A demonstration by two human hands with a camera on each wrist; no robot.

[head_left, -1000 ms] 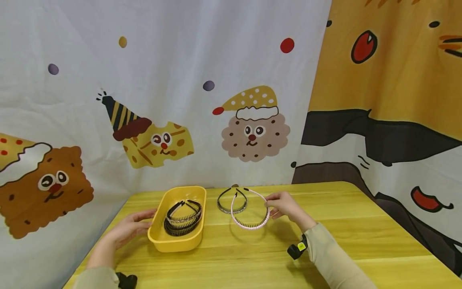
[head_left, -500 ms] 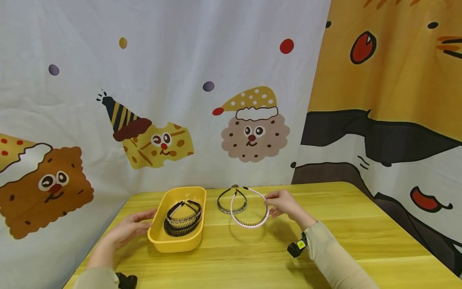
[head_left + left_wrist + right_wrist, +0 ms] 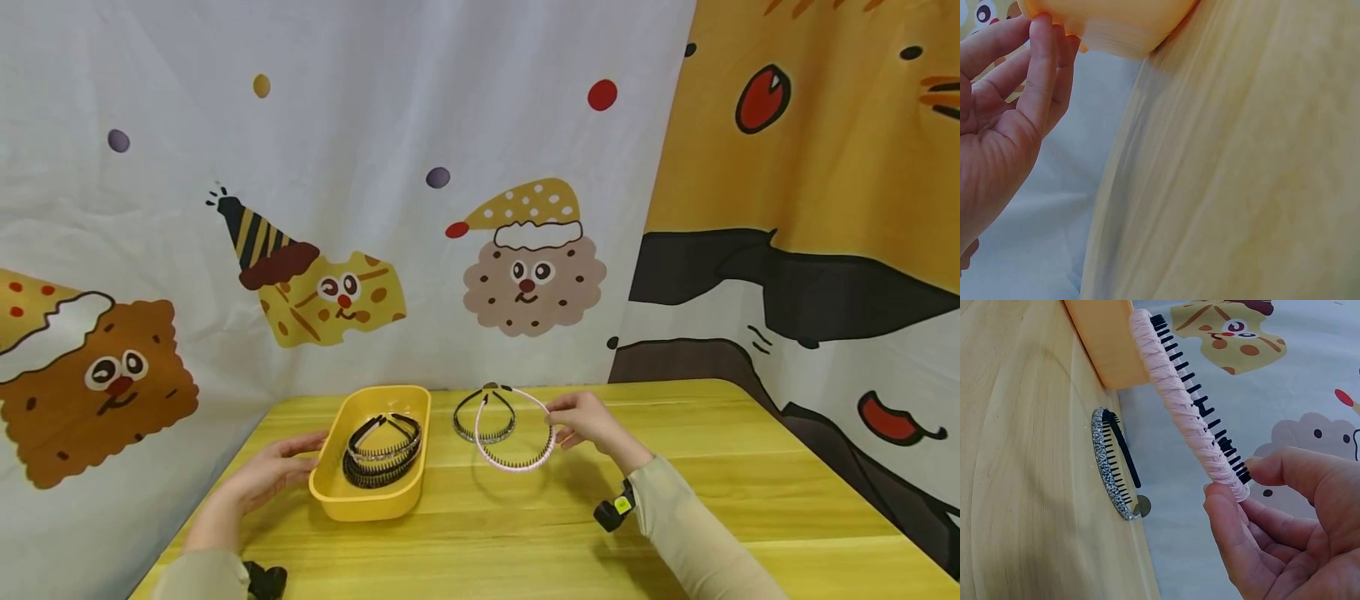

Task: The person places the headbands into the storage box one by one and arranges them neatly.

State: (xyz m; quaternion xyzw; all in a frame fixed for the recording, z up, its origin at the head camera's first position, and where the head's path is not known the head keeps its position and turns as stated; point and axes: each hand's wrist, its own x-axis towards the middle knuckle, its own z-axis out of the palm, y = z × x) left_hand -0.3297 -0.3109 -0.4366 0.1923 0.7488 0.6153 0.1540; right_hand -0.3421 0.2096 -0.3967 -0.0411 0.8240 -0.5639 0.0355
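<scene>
My right hand (image 3: 592, 429) pinches a pink wrapped headband (image 3: 517, 468) between thumb and fingers, holding it up over the table. Black comb teeth line its inner side, plain in the right wrist view, where the pink headband (image 3: 1179, 394) runs diagonally from the fingertips. With relaxed fingers, my left hand (image 3: 266, 475) touches the left side of a yellow plastic basket (image 3: 367, 508). Its fingertips meet the rim of the basket (image 3: 1122, 31) in the left wrist view. Several dark toothed headbands (image 3: 381, 458) lie stacked inside the basket, one with a glittery band.
Behind the pink headband, a glittery silver-and-black headband (image 3: 487, 437) lies on the wood-grain table (image 3: 675, 500) near its far edge. A white curtain (image 3: 360, 100) printed with cartoon cookies and cheese hangs right behind the table.
The pink headband and right hand have shifted very slightly left. The left hand stays at the basket, and the head view has turned a touch.
</scene>
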